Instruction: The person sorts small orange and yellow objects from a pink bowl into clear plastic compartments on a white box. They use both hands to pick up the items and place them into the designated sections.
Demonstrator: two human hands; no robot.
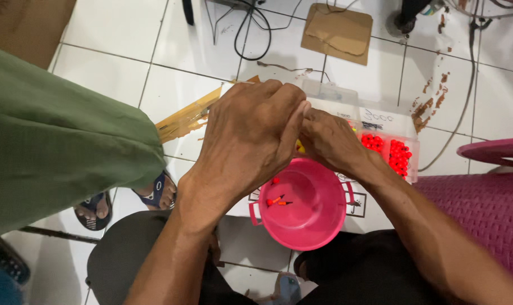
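Whatever the left hand (251,135) and right hand (330,141) pinch between their meeting fingertips is hidden by the fingers themselves; whether it is a bead or a float cannot be told. The clear plastic box (380,127) just behind the grip is partly covered by both hands, so only its right compartments of red beads (392,152) show. The small pieces in the pink bucket (318,226) below the grip are too small to make out. Left of the grip, the green sleeve (53,141) runs off the edge, and a sandalled foot (158,192) peeks half out beneath it. The purple chair (482,203) is cut off at right
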